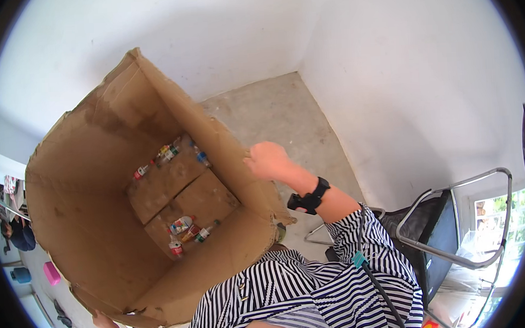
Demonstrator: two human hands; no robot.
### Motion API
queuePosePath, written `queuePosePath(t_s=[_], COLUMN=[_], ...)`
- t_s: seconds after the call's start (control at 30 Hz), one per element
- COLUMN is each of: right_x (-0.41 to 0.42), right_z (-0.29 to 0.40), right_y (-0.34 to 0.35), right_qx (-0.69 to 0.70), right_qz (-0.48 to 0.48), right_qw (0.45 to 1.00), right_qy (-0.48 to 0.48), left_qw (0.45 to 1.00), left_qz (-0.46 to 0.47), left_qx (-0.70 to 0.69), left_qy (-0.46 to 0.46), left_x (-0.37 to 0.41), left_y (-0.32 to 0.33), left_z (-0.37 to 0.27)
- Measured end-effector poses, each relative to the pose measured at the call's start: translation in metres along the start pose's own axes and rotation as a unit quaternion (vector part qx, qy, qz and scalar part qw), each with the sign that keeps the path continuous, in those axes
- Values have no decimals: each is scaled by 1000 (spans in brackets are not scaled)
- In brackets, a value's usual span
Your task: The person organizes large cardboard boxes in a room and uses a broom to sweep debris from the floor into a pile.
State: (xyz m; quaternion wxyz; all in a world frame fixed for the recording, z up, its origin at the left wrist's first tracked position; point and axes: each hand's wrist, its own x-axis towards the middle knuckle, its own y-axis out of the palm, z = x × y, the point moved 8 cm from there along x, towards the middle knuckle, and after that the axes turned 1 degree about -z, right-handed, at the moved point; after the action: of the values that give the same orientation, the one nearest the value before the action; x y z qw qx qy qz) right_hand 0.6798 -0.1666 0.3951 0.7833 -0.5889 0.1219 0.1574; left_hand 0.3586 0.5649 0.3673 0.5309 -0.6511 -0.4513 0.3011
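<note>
A large open cardboard box (92,231) stands tilted in front of me, its rim worn and a dark stain on its far inner wall. My right hand (266,160) is closed over the right rim. At the near left corner, my left hand (104,323) holds the box's edge from outside; part of that hand is hidden. Several plastic bottles lie on the box's floor. Near its close side are a red-labelled bottle (176,246), a white-labelled bottle (181,224) and a green-capped bottle (205,233). Farther in lie another red-labelled bottle (141,171) and a blue-labelled bottle (201,155).
White walls (386,59) meet in a corner behind the concrete floor (281,105). On the right stands a metal-framed chair (450,185) beside a window (506,222). A person (21,232), a pink container (52,273) and a blue container (21,275) are at far left.
</note>
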Motion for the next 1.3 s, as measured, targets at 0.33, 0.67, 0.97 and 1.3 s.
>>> queuePosePath(t_s=[0.33, 0.67, 0.97, 1.3], right_x=[17, 11, 19, 90], right_z=[-10, -66, -82, -118], right_y=[26, 42, 24, -14], right_qx=[3, 81, 185, 172], right_qz=[-45, -49, -121, -210], right_qw=[999, 977, 944, 935], right_qy=[26, 189, 245, 228], left_qw=[996, 971, 909, 944], left_qz=[-25, 51, 98, 136], left_qx=[-69, -14, -23, -18], left_qy=[53, 232, 405, 301], left_x=[54, 160, 183, 161], left_y=[10, 62, 177, 261], left_z=[-58, -274, -490, -448])
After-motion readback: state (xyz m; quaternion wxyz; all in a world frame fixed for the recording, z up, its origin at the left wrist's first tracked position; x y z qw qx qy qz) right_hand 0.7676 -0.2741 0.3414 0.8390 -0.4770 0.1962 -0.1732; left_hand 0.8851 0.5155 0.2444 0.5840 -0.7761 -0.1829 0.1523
